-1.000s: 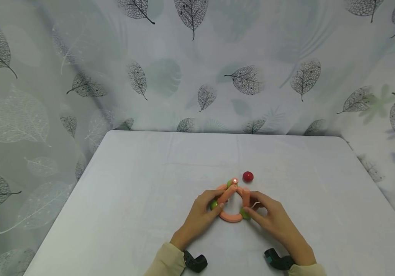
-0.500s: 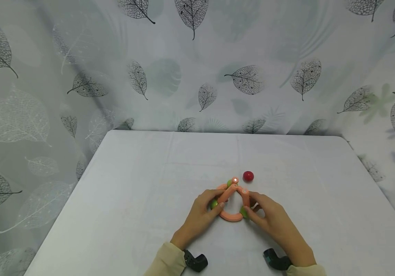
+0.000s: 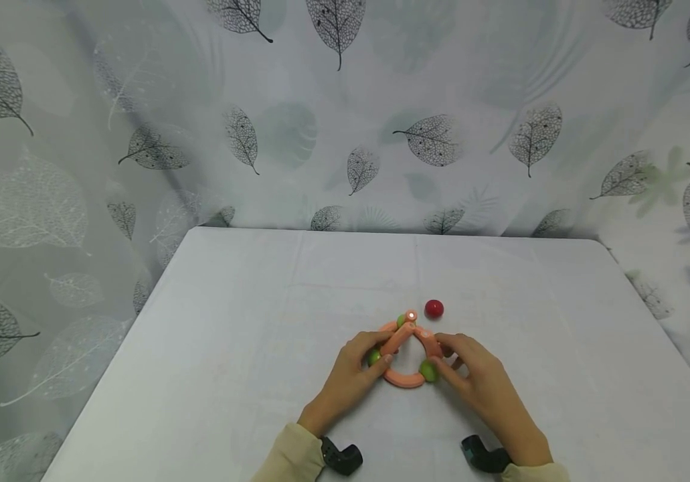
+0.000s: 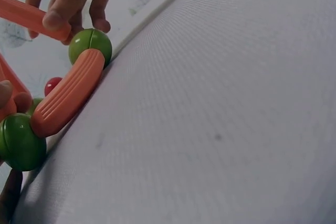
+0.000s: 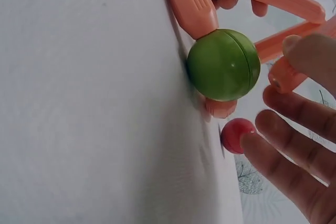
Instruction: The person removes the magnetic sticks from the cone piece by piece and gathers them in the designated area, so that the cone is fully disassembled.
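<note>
Nearest are two pale sleeves (image 3: pixel 293 455) and a black wrist mount (image 3: pixel 342 459) below each wrist; the desk (image 3: pixel 248 308) runs out of view on its near side. The left hand (image 3: pixel 353 375) grips the left orange rod (image 3: pixel 399 339) low down, by the left green ball (image 3: pixel 374 357). The right hand (image 3: pixel 471 368) pinches the right orange rod (image 3: pixel 432 344) between thumb and forefinger, its other fingers spread.

Between the hands, about midway between the desk's left and right edges, sits the orange and green ring (image 3: pixel 403 381). Its near side is a curved orange piece (image 4: pixel 71 95), long axis left to right, joining the left green ball to the right green ball (image 3: pixel 428 370).

The relation that seems to count most: the right orange rod's lower end is just beside the right green ball but apart from it, the right hand being nearer. That rod is tilted, its lower end pointing nearward and toward the desk's right edge, its upper end toward the far left corner. The left orange rod slants up toward the far right corner.

Beyond are a far green ball (image 3: pixel 401 320) and an orange end (image 3: pixel 411 314), then a red ball (image 3: pixel 434 308) toward the desk's far edge.
</note>
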Demonstrator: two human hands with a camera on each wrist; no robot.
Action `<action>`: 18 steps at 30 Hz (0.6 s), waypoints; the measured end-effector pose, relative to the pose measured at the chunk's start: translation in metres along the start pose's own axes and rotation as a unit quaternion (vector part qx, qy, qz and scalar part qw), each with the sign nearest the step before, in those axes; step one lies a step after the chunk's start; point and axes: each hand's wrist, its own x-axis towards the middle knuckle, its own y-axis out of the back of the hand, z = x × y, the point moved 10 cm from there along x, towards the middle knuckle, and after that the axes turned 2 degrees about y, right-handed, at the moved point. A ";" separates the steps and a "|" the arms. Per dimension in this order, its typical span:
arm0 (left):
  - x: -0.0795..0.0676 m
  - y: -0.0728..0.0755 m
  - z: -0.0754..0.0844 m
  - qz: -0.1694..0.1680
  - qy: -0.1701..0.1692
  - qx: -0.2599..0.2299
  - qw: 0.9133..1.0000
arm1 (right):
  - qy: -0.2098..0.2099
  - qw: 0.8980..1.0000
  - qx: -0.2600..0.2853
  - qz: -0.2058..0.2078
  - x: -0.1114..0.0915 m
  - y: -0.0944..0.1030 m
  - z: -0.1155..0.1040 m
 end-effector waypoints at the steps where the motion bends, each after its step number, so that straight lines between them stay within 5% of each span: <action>1: 0.000 0.001 0.001 0.001 -0.003 -0.002 1.000 | -0.004 1.000 -0.009 0.007 0.000 0.002 0.001; 10: -0.001 0.008 0.009 0.023 -0.038 0.021 0.999 | -0.079 0.992 -0.019 0.094 -0.002 0.023 0.025; 18: -0.001 0.008 0.008 0.036 -0.034 0.035 0.998 | -0.224 0.968 -0.039 0.103 -0.015 0.028 0.057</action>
